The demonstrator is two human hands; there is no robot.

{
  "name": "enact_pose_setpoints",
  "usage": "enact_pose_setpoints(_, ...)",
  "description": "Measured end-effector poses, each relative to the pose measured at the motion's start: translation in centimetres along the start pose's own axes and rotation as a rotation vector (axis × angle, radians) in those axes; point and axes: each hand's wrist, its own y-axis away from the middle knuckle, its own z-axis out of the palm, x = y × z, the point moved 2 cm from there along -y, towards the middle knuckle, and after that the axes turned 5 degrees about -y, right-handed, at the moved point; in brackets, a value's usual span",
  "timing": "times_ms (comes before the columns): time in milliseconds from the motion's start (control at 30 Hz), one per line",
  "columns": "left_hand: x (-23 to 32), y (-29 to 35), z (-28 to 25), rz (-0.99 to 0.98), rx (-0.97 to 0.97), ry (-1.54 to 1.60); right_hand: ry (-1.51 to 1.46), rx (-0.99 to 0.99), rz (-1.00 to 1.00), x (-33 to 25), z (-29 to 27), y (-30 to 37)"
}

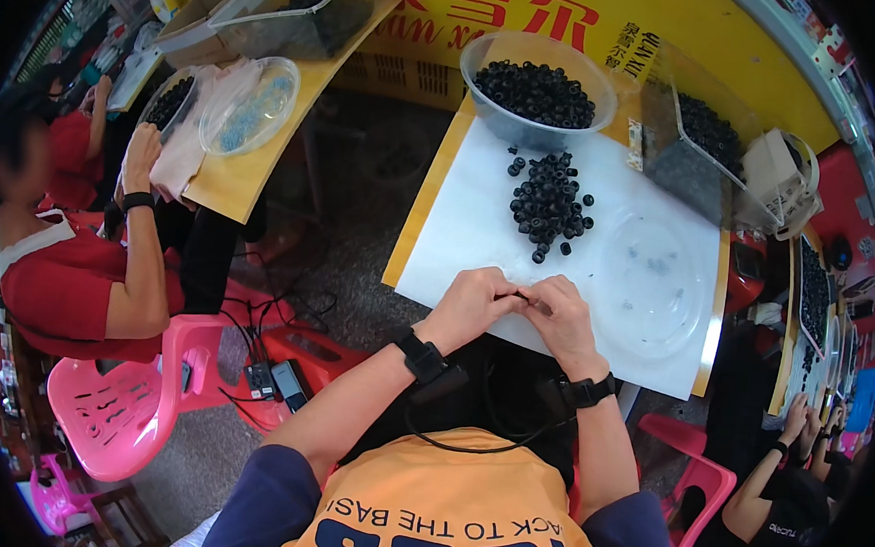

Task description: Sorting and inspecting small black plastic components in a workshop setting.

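My left hand (474, 302) and my right hand (563, 319) meet at the near edge of the white work sheet (450, 234). Their thumbs and forefingers are pinched together, fingertips almost touching. A bit of something small and dark shows between the fingertips; its kind is hidden by the fingers. Just beyond my hands lies a loose pile of small black ring-shaped parts (550, 205). To the right of the pile rests a shallow clear round plastic dish (654, 332) with a few tiny pale pieces in it.
Behind the pile stands a clear round tub (536, 129) of black parts. A clear rectangular bin (679, 173) is at the back right. At left, a person in red (86, 287) works at another table (227, 185). Pink chairs (123, 420) and cables (238, 347) are nearby.
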Motion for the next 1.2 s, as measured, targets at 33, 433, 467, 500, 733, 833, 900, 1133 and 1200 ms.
enact_pose_setpoints(33,0.0,0.2,0.2,0.012,0.010,-0.018,0.006,-0.031,0.011,-0.2,-0.3,-0.1)
enact_pose_setpoints(433,-0.1,1.7,1.7,0.301,0.260,-0.227,-0.187,-0.047,-0.020,-5.2,-0.7,-5.1)
enact_pose_setpoints(467,-0.7,1.9,1.7,0.284,0.201,-0.257,-0.187,-0.073,-0.106,-4.8,0.5,-5.8)
enact_pose_setpoints(500,-0.8,2.0,1.9,0.228,0.199,-0.221,-0.189,-0.104,-0.196,-4.5,1.4,-6.3)
enact_pose_setpoints(733,-2.5,2.3,2.7,0.124,0.171,0.072,-0.322,-0.373,-0.158,-4.2,3.2,-6.8)
enact_pose_setpoints(833,-2.8,2.3,2.5,0.133,0.117,0.032,-0.326,-0.439,-0.110,-3.5,3.6,-7.1)
enact_pose_setpoints(900,-2.8,2.4,2.5,0.126,0.111,0.011,-0.349,-0.453,-0.103,-3.5,3.8,-7.1)
enact_pose_setpoints(1133,-2.9,2.4,2.5,0.146,0.071,-0.087,-0.372,-0.483,-0.090,-2.6,4.2,-7.2)
enact_pose_setpoints(1200,-2.6,2.3,2.2,0.141,0.066,-0.103,-0.386,-0.459,-0.093,-2.6,4.4,-7.2)
